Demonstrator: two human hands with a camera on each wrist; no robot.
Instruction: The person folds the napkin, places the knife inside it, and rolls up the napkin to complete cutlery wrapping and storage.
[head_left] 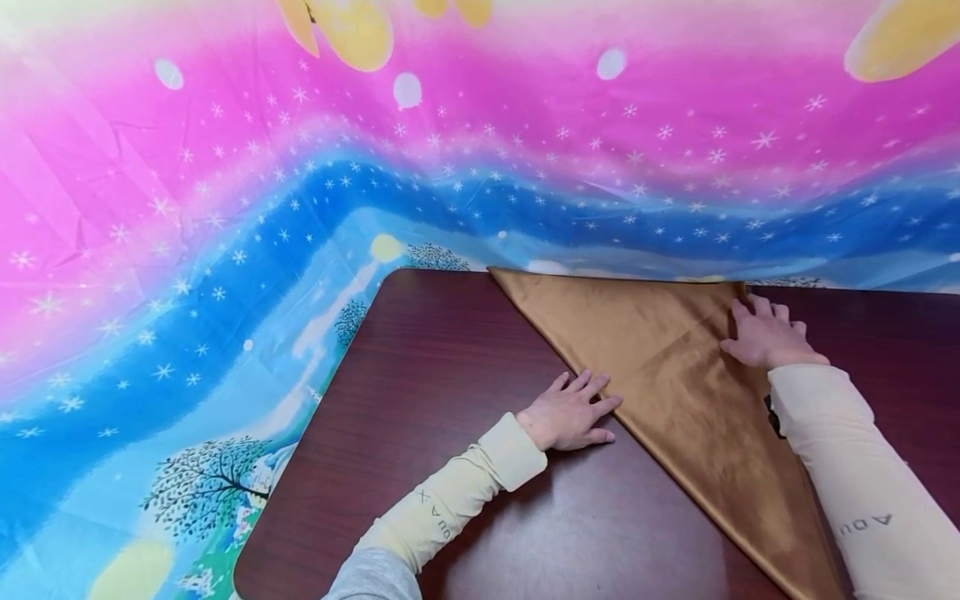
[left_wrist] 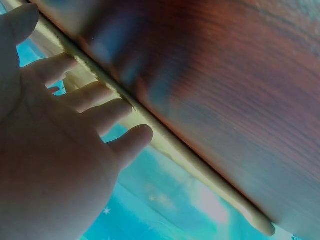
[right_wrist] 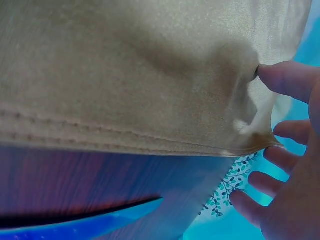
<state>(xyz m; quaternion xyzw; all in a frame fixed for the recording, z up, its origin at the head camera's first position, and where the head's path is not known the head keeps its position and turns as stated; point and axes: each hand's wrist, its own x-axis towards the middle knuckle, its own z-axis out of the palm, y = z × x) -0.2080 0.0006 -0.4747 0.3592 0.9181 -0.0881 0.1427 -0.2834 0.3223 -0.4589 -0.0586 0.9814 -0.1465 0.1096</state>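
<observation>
Head view from above, facing forward and down over the table (head_left: 405, 367). Wrist views, close up, along the left hand (head_left: 570, 412) and right hand (head_left: 772, 335); all three share the cloth (head_left: 637, 350).

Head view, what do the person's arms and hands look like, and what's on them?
The left hand and right hand wear no gloves. The left oversleeve and right oversleeve are pale cream with dark lettering. Grey fabric shows beyond the left one; a small black piece shows beside the right.

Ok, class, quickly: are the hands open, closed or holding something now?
Left hand: open, touching the brown cloth.
Right hand: open, touching it near a corner.
</observation>
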